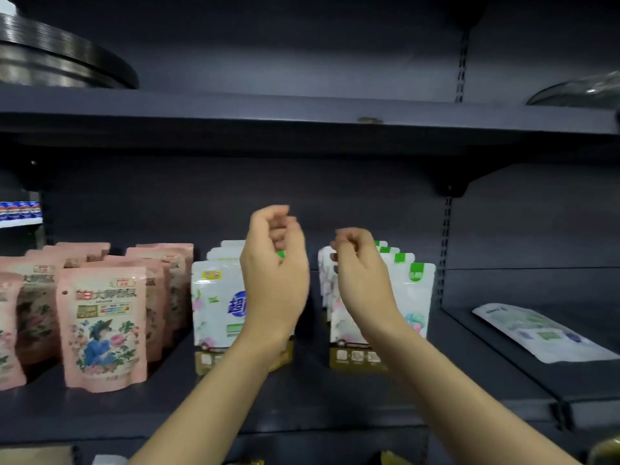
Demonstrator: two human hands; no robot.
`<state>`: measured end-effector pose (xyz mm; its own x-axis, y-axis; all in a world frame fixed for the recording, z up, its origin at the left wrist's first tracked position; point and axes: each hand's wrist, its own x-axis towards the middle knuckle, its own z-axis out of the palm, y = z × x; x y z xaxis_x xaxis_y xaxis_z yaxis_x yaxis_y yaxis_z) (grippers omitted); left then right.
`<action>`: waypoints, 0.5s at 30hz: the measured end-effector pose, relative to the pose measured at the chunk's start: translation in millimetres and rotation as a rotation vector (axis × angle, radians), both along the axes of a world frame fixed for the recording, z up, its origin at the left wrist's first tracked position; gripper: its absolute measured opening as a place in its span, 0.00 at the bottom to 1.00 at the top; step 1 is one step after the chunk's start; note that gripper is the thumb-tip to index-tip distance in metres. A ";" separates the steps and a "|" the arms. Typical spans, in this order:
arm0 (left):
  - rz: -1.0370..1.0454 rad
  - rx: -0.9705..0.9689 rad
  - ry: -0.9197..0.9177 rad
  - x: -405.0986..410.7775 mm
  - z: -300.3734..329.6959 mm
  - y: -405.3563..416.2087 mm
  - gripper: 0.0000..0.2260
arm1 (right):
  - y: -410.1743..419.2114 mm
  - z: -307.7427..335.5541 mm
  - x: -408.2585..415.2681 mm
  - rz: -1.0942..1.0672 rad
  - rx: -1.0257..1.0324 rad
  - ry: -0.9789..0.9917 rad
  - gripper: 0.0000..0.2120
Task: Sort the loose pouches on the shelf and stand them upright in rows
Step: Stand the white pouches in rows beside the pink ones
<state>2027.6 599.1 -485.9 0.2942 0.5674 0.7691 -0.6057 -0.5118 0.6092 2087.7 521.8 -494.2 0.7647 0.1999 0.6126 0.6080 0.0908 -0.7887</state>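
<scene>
Both hands, left hand [273,280] and right hand [360,280], hover loosely curled before upright white pouches [216,303].

The front pink pouch [102,327] bears red Chinese characters, too blurred to read surely. The white pouch [216,303] shows a blue "超". A green tab [416,274] shows "6".

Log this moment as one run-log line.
left hand: empty | right hand: empty | pink pouches: upright | white pouch: flat
</scene>
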 end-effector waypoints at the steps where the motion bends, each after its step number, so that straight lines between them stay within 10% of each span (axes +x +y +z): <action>1: -0.047 0.027 0.000 6.2 0.7 -14.5 0.07 | -12.6 0.2 1.5 -0.018 0.032 -0.040 0.07; 9: -0.395 0.115 0.142 86.6 -23.7 -137.8 0.07 | -131.3 -23.6 52.1 -0.373 0.087 -0.080 0.07; 15: -0.465 0.340 0.513 172.8 -68.4 -191.0 0.11 | -210.6 -69.3 126.6 -0.583 -0.298 0.116 0.07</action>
<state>2200.5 408.1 -554.4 0.8115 0.0552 0.5818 -0.4882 -0.4831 0.7268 2214.3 311.2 -563.5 0.8567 -0.1182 0.5021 0.4012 -0.4592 -0.7926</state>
